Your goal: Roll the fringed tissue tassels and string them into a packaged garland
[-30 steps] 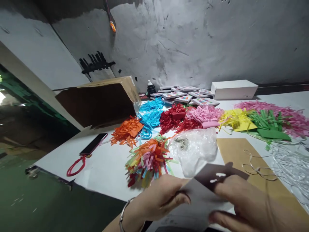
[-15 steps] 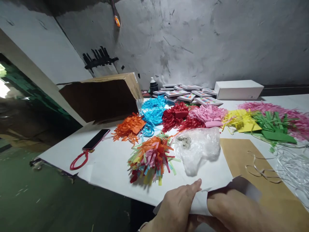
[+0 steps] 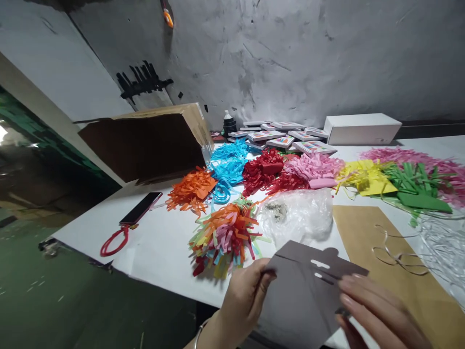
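My left hand [image 3: 247,295] pinches the left edge of a grey card sheet [image 3: 298,295] with its thumb and fingers. The sheet is tilted up over the front of the table and has two small pale slots near its top, where a rounded tab sticks up. At its right edge, my right hand [image 3: 378,310] closes its fingers and thumb on the card; a small dark bit shows by the thumb. Just beyond the sheet lie a crumpled clear plastic bag [image 3: 308,213] and a multicoloured paper tassel bunch [image 3: 225,237].
Orange [image 3: 192,189], blue, red, pink, yellow and green paper fringes cross the table [image 3: 160,257]. Behind them are several flat boxes [image 3: 267,135], a white box [image 3: 363,130] and an open carton [image 3: 145,150]. A phone [image 3: 141,208] lies left; brown paper [image 3: 366,228] and white cord [image 3: 439,247] lie right.
The card sheet has come up from low at the table edge and turned its flat grey slotted face to view. My hands have moved apart to its two sides.
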### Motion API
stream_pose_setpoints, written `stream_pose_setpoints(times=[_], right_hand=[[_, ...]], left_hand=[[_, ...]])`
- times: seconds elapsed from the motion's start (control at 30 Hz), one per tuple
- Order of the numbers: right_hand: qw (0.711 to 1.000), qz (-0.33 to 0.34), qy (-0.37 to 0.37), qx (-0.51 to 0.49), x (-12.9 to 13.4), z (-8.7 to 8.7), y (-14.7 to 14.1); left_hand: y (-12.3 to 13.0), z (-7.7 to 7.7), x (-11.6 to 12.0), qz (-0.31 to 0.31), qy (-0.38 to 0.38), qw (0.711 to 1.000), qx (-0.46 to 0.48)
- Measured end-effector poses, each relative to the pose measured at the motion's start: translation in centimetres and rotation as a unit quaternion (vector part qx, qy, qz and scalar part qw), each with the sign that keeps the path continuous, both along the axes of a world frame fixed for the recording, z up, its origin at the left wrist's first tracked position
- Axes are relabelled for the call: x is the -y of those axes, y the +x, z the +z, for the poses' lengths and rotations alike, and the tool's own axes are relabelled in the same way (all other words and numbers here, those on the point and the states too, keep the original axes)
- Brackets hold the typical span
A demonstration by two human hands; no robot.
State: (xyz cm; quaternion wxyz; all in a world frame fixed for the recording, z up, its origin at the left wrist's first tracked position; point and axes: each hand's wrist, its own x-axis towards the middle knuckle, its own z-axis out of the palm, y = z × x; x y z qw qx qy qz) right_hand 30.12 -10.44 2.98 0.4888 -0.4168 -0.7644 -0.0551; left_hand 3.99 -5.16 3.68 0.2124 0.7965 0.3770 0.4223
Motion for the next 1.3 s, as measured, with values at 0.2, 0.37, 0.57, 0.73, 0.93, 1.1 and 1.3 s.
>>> stream_pose_setpoints(times=[0.2, 0.37, 0.57, 0.73, 0.93, 1.1, 1.3], right_hand=[[0.998, -0.029, -0.014, 0.048, -1.8, 2.7, -3.3], [0.996, 0.001, -0.017, 0.083, -1.9, 2.7, -3.3], [0.986, 0.077, -0.104, 0.106, -1.0, 4.4, -2.3], [0.950, 0.137, -0.215, 0.179, -1.7, 7.1, -1.1], [0.921, 0.265, -0.245, 0.147, -3.0, 10.8, -1.4], [0.923, 0.276, -0.215, 0.158, -2.8, 11.0, -2.4], [0.950, 0.235, -0.120, 0.165, -3.2, 8.9, -2.4]], left_hand=[[0.8, 0.3, 0.9, -0.009, 0.013, 1.000, 0.014], [0.4, 1.3, 1.6, -0.004, -0.026, 0.999, 0.027], [0.6, 1.4, 2.2, -0.030, -0.018, 0.999, 0.009], [1.3, 1.3, 2.1, -0.054, 0.010, 0.998, -0.007], [2.8, 1.9, 2.1, -0.019, 0.025, 0.996, -0.082], [2.8, 2.6, 2.2, -0.068, -0.082, 0.991, -0.078], [2.6, 1.8, 1.6, -0.079, 0.005, 0.991, -0.110]])
